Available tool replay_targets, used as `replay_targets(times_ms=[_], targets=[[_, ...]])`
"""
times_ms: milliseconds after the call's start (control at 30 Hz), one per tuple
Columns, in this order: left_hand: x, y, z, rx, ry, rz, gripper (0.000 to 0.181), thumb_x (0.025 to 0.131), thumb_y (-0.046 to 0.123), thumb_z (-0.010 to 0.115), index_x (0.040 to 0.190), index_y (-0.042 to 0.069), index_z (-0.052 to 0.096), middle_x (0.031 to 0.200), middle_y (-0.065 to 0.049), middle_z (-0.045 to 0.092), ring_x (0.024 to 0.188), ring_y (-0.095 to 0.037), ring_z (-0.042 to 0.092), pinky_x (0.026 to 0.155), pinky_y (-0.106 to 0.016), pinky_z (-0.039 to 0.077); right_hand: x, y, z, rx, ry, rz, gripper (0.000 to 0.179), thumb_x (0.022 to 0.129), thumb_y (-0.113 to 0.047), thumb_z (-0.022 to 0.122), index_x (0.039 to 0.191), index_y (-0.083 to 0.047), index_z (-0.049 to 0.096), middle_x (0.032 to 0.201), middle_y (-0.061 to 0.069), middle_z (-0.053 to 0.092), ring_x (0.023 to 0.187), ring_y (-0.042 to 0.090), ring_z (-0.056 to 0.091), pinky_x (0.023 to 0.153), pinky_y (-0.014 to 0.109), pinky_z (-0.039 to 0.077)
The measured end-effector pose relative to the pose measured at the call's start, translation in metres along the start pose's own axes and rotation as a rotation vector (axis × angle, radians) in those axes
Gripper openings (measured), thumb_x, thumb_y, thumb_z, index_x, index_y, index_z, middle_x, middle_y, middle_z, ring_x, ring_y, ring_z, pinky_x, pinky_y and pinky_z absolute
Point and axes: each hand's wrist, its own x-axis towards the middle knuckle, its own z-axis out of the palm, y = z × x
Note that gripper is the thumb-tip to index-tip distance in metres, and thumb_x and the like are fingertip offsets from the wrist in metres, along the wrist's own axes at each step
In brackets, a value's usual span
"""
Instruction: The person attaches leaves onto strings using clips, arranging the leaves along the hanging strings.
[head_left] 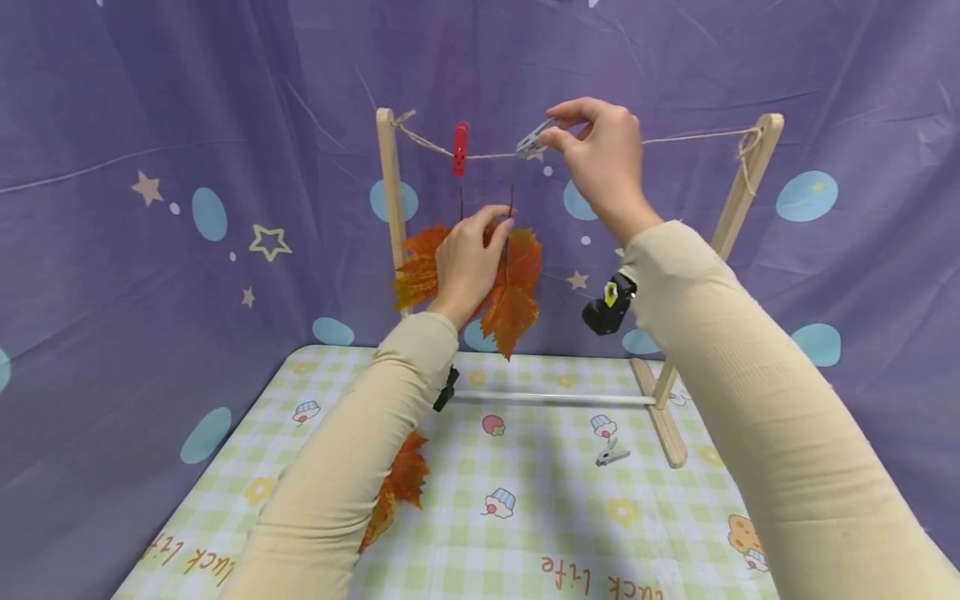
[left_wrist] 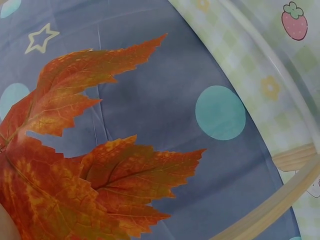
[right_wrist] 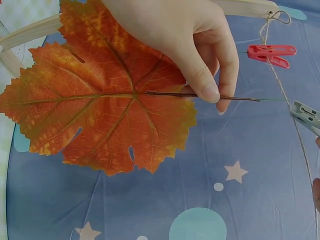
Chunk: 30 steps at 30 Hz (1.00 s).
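Observation:
My left hand (head_left: 468, 257) pinches the thin dark stem of an orange maple leaf (head_left: 517, 287), which hangs below the fingers. The right wrist view shows that stem (right_wrist: 227, 97) between thumb and finger, its thin tip reaching the string. Higher up, my right hand (head_left: 606, 158) pinches a grey clothespin (head_left: 534, 139) by its handle end, its nose right at the string (head_left: 487, 156). To the left, a red clothespin (head_left: 461, 150) sits on the same string. A second orange leaf (head_left: 418, 265) hangs beneath it, partly hidden behind my left hand.
Two wooden posts (head_left: 727, 225) hold up the string, with a white bar (head_left: 555, 397) low between them. On the checked tablecloth (head_left: 555, 500) lie another grey clothespin (head_left: 612, 453) and more orange leaves (head_left: 405, 475), partly covered by my left sleeve.

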Motion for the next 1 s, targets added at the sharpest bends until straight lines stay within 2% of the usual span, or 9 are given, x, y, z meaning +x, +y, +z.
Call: replay_targets(times_ms=[233, 467, 567, 733, 900, 1000], targets=[[-0.004, -0.002, 0.002, -0.04, -0.028, 0.0, 0.031, 0.103, 0.037, 0.054, 0.127, 0.023, 0.067, 0.09, 0.004, 0.067, 0.066, -0.016, 0.051, 0.059, -0.032, 0.038, -0.001, -0.001, 0.002, -0.059, -0.071, 0.025, 0.027, 0.089, -0.027, 0.077, 0.11, -0.011, 0.077, 0.1, 0.006, 0.072, 0.059, 0.002, 0.051, 0.061, 0.02, 0.04], [-0.009, -0.002, 0.006, -0.037, -0.042, -0.016, 0.029, 0.103, 0.036, 0.055, 0.127, 0.025, 0.067, 0.101, 0.004, 0.07, 0.064, -0.016, 0.051, 0.059, -0.032, 0.038, -0.002, -0.001, 0.0, -0.118, -0.144, 0.042, 0.028, 0.091, -0.03, 0.074, 0.112, -0.012, 0.077, 0.103, 0.005, 0.073, 0.061, 0.005, 0.053, 0.06, 0.023, 0.04], [-0.01, -0.003, 0.008, -0.04, -0.048, -0.016, 0.028, 0.102, 0.035, 0.056, 0.126, 0.025, 0.067, 0.095, 0.003, 0.07, 0.062, -0.017, 0.049, 0.058, -0.033, 0.037, -0.001, 0.0, -0.001, -0.15, -0.193, 0.054, 0.031, 0.091, -0.033, 0.073, 0.115, -0.013, 0.076, 0.106, 0.003, 0.074, 0.063, 0.008, 0.055, 0.06, 0.025, 0.04], [-0.011, -0.006, 0.009, -0.049, -0.056, -0.009, 0.027, 0.102, 0.033, 0.057, 0.125, 0.024, 0.068, 0.088, 0.004, 0.067, 0.064, -0.016, 0.052, 0.059, -0.033, 0.039, -0.001, 0.001, -0.002, -0.203, -0.245, 0.057, 0.032, 0.092, -0.036, 0.072, 0.118, -0.016, 0.075, 0.108, -0.001, 0.074, 0.064, 0.012, 0.056, 0.06, 0.027, 0.04], [-0.013, -0.01, 0.009, -0.042, -0.062, 0.003, 0.025, 0.102, 0.032, 0.058, 0.124, 0.025, 0.069, 0.091, 0.004, 0.068, 0.07, -0.014, 0.056, 0.061, -0.034, 0.042, 0.0, 0.0, -0.004, -0.241, -0.279, 0.053, 0.033, 0.092, -0.038, 0.07, 0.119, -0.019, 0.075, 0.115, -0.003, 0.072, 0.067, 0.012, 0.057, 0.059, 0.028, 0.039], [-0.013, -0.012, 0.008, -0.034, -0.068, 0.015, 0.026, 0.102, 0.034, 0.057, 0.123, 0.026, 0.069, 0.095, 0.004, 0.069, 0.073, -0.014, 0.057, 0.062, -0.034, 0.043, 0.0, 0.0, -0.005, -0.257, -0.306, 0.054, 0.033, 0.093, -0.038, 0.069, 0.121, -0.021, 0.074, 0.118, -0.005, 0.071, 0.073, 0.012, 0.059, 0.063, 0.028, 0.04]])
